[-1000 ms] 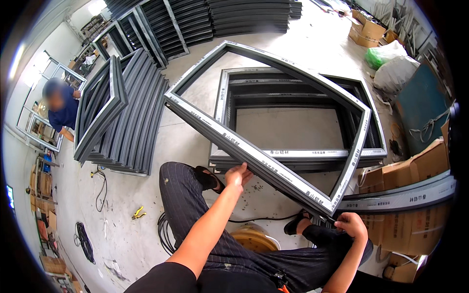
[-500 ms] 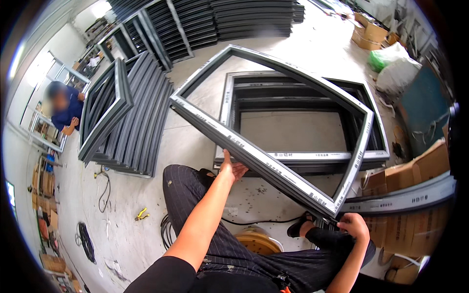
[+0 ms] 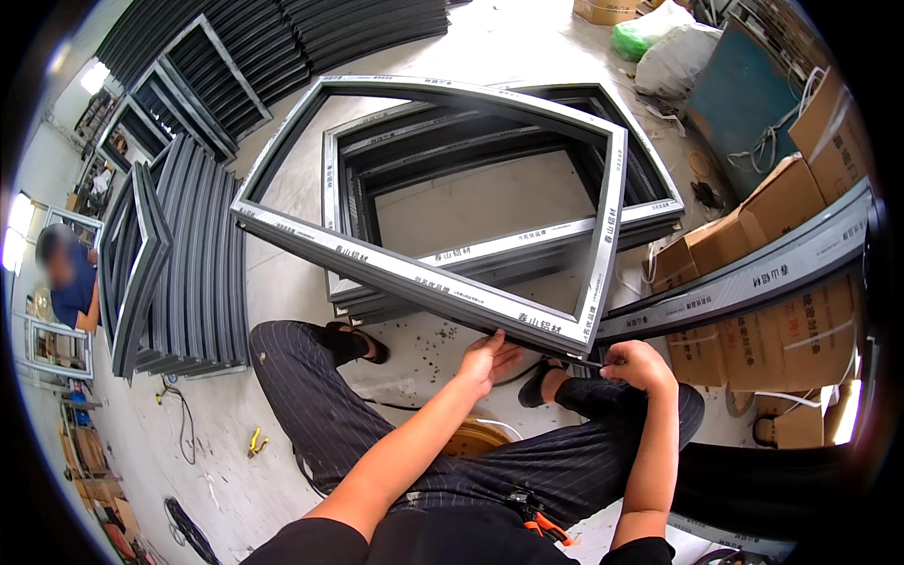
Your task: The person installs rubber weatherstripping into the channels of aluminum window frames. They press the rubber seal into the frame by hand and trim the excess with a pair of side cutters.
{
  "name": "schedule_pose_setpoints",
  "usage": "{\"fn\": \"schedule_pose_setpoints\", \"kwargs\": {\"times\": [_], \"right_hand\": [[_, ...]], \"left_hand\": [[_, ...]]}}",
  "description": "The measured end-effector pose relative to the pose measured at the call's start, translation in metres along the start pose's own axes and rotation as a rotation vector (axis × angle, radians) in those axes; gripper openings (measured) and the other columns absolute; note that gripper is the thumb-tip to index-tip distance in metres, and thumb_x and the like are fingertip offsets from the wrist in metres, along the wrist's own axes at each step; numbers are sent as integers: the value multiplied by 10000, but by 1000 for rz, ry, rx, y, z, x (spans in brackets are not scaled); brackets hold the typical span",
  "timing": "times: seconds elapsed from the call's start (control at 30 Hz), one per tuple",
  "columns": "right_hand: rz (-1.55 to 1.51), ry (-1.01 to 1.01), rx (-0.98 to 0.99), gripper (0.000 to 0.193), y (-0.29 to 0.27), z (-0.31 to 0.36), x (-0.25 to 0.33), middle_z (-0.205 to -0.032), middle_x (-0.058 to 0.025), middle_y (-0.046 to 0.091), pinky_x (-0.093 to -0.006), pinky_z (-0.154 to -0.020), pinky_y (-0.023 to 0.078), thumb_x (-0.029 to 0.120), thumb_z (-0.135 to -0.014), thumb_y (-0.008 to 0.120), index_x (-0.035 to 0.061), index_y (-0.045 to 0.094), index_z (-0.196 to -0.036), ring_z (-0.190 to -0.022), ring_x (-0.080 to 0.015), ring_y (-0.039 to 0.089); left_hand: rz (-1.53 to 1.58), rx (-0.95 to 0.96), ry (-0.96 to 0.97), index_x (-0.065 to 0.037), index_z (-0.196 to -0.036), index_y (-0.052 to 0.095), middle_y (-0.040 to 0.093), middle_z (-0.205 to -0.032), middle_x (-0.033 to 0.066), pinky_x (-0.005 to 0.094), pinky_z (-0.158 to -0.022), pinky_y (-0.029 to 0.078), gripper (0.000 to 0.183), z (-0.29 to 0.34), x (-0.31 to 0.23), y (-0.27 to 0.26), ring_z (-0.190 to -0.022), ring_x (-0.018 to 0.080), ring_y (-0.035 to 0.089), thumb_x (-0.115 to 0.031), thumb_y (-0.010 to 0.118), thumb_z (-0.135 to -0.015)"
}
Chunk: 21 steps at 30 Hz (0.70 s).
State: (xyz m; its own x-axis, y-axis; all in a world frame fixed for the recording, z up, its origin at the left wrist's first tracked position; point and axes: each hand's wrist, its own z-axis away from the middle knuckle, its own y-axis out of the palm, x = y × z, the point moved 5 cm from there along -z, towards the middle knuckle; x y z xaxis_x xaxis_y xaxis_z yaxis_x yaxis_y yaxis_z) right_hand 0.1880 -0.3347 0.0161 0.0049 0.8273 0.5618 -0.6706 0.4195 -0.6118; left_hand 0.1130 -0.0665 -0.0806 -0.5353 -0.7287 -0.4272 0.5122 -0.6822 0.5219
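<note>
A grey rectangular window frame (image 3: pixel 405 273) with printed white film lies tilted across other frames. Its near corner points toward my right knee. My left hand (image 3: pixel 487 364) grips the near rail from below, its thumb up against the edge and its fingers under it. Close to the near right corner, my right hand (image 3: pixel 640 365) is closed in a pinch on a thin dark rod-like piece (image 3: pixel 590 363), which reaches to the underside of that corner. What kind of piece it is cannot be made out. Beneath lies a stack of similar frames (image 3: pixel 330 179).
More frames stand stacked (image 3: pixel 193 264) at the left, with a person (image 3: pixel 71 273) beyond. Yellow-handled pliers (image 3: pixel 256 443) lie on the floor. Cardboard boxes (image 3: pixel 782 339) and a long film-covered profile (image 3: pixel 753 273) are at the right. Orange-handled pliers (image 3: pixel 546 529) sit at my waist.
My view has turned to the right. My left hand has slid along the near rail toward the right corner, closer to my right hand. The right hand stays at the corner.
</note>
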Motion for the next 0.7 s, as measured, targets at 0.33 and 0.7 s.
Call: {"fn": "schedule_pose_setpoints", "kwargs": {"times": [0.33,0.7], "right_hand": [[165,11,-48,255,-9,4,10,-841,-128,685,-385,-745,504,203,-655,776,62,705,-855,-837,-305,647],[168,36,-42,293,-10,3,12,-788,-140,673,-367,-700,499,190,-632,802,40,695,-860,-776,-299,648]], "left_hand": [[-34,-139,-30,71,-1239,463,587,-1190,226,435,-931,536,480,4,-18,-7,-1122,340,593,-327,528,-979],[-68,-186,117,33,-1111,526,653,-984,178,404,-873,570,316,-7,-37,-38,-969,302,657,-215,618,-938]]}}
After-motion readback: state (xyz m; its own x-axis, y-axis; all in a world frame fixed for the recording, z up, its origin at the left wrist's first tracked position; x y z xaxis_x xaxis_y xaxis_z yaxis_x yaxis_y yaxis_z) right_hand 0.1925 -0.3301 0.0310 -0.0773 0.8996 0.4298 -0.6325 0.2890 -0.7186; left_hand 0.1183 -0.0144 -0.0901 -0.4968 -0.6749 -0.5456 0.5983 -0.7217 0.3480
